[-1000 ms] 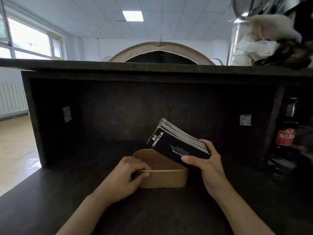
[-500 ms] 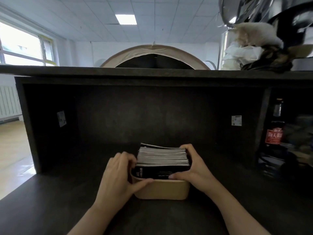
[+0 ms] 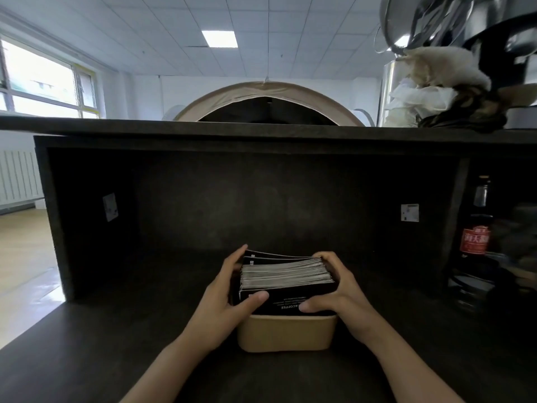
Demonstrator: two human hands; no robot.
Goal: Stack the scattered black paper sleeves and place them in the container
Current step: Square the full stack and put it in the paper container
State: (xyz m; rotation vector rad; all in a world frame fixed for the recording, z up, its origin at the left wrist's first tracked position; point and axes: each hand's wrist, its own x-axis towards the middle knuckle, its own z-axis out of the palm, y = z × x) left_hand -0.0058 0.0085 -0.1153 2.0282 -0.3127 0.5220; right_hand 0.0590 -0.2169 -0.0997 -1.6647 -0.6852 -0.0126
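Black sleeve stack [image 3: 286,279] in tan container [image 3: 286,333], "COFFEE" print legible; left hand [image 3: 229,301], right hand [image 3: 338,289] grip stack's sides.

One stack [image 3: 286,276], one container [image 3: 286,333], two hands [image 3: 229,298].

Daylight pours through the window [image 3: 40,80] at upper left, blown out to near white, and a ceiling panel [image 3: 219,38] glows overhead; the dark shelf recess [image 3: 261,199] beneath sits in deep shadow, its detail murky. Wide-angle distortion bends the edges; the bottle [image 3: 476,225] at right is soft and dim.
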